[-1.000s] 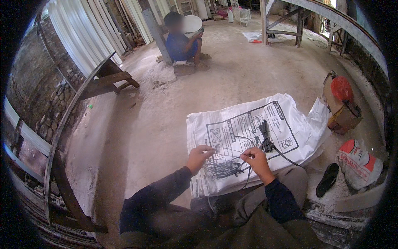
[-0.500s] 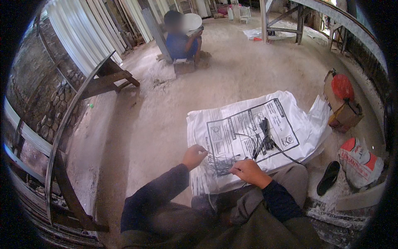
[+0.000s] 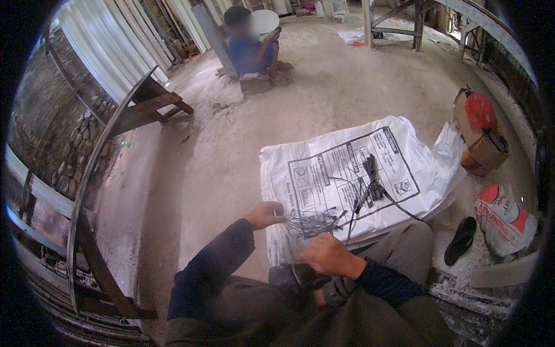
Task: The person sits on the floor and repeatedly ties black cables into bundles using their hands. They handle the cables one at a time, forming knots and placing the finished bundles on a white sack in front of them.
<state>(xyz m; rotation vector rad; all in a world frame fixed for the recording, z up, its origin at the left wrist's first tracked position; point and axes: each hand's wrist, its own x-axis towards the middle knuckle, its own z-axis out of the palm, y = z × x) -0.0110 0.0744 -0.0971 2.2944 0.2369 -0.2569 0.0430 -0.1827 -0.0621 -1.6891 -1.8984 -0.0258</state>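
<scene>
A stack of white woven sacks (image 3: 277,168) with black printing lies in front of my legs. On its near part rests a loose tangle of thin black cord (image 3: 315,224). My left hand (image 3: 266,215) is at the tangle's left edge, fingers pinched on the cord. Closer to my body, my right hand (image 3: 334,255) is closed, thumb and fingers pressed together at the cord's near side; the exact bit it grips is hidden. A single strand hangs down between the hands over the sacks' near edge. Farther right on the stack lies a tied bundle of black strands (image 3: 376,189).
A person (image 3: 248,52) sits ahead with a round white basin (image 3: 265,22). At right are a cardboard box (image 3: 485,155) with a red object (image 3: 481,113), a black sandal (image 3: 461,240) and a red-and-white bag (image 3: 504,222). A wooden frame (image 3: 78,231) stands left.
My right hand has moved left and toward my body, away from the tangle. The left hand has shifted slightly left. The bundle stays on the sacks.
</scene>
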